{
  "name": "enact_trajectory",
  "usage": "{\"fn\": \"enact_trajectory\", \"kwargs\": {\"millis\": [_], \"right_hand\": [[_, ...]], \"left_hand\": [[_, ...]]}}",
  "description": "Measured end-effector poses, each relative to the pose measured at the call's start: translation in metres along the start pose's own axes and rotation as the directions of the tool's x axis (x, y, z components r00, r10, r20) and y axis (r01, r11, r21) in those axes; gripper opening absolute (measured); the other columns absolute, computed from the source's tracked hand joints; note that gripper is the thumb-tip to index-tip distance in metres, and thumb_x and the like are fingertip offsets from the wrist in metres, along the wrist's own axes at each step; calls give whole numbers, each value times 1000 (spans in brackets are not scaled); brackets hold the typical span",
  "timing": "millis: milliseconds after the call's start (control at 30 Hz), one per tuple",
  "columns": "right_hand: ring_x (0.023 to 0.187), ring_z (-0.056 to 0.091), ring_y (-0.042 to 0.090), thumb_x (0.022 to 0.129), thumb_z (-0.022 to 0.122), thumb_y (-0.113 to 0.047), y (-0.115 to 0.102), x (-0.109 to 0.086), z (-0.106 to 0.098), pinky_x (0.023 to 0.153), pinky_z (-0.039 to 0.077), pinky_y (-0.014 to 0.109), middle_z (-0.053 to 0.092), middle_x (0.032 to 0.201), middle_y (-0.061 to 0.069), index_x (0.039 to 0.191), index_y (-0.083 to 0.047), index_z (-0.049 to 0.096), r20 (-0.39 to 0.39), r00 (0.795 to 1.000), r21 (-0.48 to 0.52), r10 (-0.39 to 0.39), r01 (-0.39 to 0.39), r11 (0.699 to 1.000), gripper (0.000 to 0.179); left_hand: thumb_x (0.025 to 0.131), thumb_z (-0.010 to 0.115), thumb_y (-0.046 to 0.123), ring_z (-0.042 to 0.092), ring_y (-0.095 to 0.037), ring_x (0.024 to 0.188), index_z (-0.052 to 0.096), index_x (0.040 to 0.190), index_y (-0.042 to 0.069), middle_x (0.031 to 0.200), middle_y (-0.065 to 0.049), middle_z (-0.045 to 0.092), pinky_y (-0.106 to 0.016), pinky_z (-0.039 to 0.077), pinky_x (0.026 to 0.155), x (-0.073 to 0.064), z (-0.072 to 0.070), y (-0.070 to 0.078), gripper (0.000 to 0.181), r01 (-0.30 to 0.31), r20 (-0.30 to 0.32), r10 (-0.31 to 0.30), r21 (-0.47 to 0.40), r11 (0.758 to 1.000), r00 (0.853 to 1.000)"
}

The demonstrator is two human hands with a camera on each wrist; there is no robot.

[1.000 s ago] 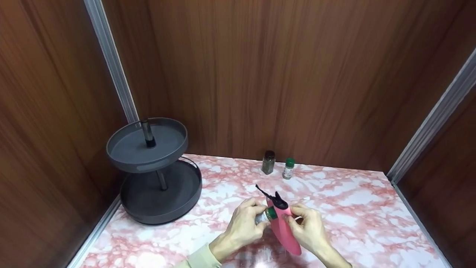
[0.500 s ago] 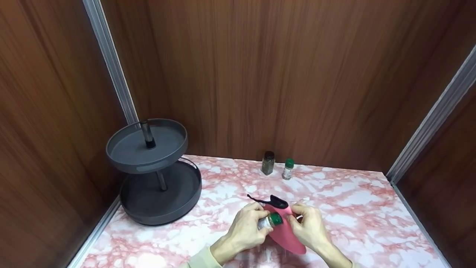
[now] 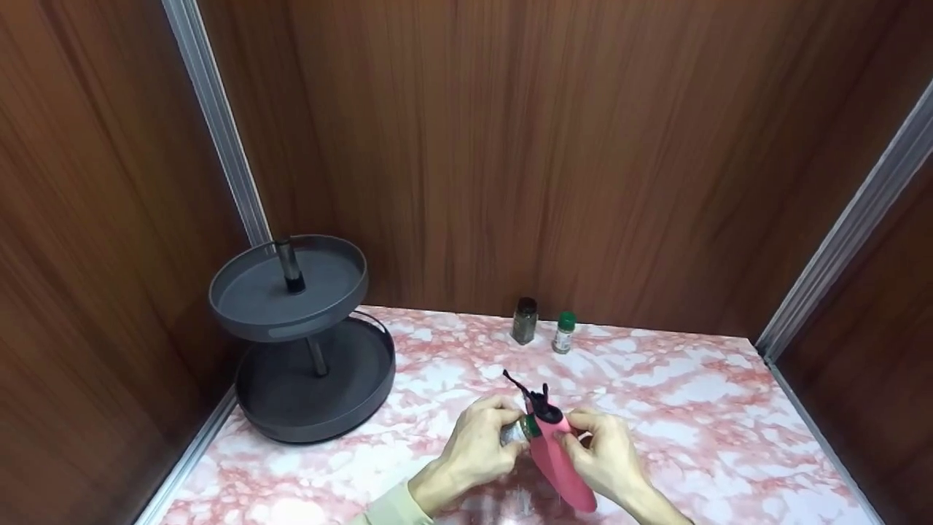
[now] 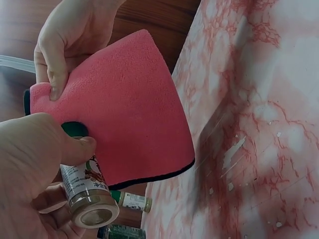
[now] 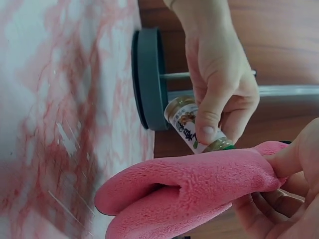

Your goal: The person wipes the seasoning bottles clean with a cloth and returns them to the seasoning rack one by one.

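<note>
My left hand (image 3: 477, 441) grips a small glass spice jar (image 4: 82, 181) by its body, with the thumb across its label. The jar's green cap (image 4: 75, 129) meets a folded pink cloth (image 3: 557, 467) with black edging. My right hand (image 3: 605, 448) pinches that cloth near its upper edge, thumb on one side and fingers on the other. In the right wrist view the cloth (image 5: 214, 174) hangs in a thick fold, with the jar's base (image 5: 174, 107) pointing away from it. Both hands are in front of me above the marbled tabletop (image 3: 700, 430).
A dark grey two-tier round stand (image 3: 302, 423) is on the left. Toward the back wall stand a dark-capped spice jar (image 3: 525, 324) and a smaller green-capped one (image 3: 563, 335). Wood-grain panels (image 3: 466, 146) enclose the tabletop on three sides.
Half a second ago the cloth lay turned with the green cap showing in front of it; now the cloth has turned back and partly covers the cap. Both hands keep their grip.
</note>
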State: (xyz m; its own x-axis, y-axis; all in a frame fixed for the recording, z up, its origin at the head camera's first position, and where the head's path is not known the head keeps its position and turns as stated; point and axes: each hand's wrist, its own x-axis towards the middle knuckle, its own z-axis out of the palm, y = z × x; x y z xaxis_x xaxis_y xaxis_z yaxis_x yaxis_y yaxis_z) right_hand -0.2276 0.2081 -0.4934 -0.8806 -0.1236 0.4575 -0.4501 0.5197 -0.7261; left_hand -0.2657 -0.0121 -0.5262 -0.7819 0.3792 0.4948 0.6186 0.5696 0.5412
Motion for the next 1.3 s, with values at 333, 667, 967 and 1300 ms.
{"fn": "enact_trajectory", "kwargs": {"millis": [333, 667, 967, 1300], "right_hand": [[70, 60, -5, 86, 75, 11, 9, 19, -2, 62, 56, 15, 76, 77, -1, 80, -16, 82, 18, 999, -27, 37, -36, 999, 29], [71, 62, -4, 87, 74, 11, 12, 25, -10, 63, 56, 16, 79, 82, 1, 89, -16, 87, 52, 998, -20, 45, -44, 999, 30], [74, 63, -4, 88, 77, 9, 1, 12, -12, 64, 58, 18, 78, 83, 0, 82, -18, 83, 69, 997, 10, 35, -36, 999, 28], [78, 66, -4, 90, 78, 8, -2, 8, -9, 68, 62, 18, 83, 92, 7, 85, -13, 83, 68, 997, 79, 47, -52, 995, 22]], "left_hand": [[80, 91, 15, 63, -2, 92, 88, 105, 21, 98, 6, 72, -15, 56, 84, -4, -3, 8, 25, -1, 13, 1, -29, 1000, 1000], [81, 91, 21, 61, -4, 90, 88, 106, 23, 96, 7, 69, -18, 55, 81, 1, -3, 15, 25, -19, 31, 17, 73, 997, 999], [78, 89, 15, 63, -2, 89, 87, 101, 20, 97, 6, 71, -15, 54, 79, 5, -2, 8, 24, 1, 0, -1, 46, 999, 1000], [80, 90, 19, 64, -3, 87, 82, 88, 22, 96, 5, 72, -15, 51, 75, 9, -3, 6, 12, 29, -16, -28, 47, 998, 999]]}}
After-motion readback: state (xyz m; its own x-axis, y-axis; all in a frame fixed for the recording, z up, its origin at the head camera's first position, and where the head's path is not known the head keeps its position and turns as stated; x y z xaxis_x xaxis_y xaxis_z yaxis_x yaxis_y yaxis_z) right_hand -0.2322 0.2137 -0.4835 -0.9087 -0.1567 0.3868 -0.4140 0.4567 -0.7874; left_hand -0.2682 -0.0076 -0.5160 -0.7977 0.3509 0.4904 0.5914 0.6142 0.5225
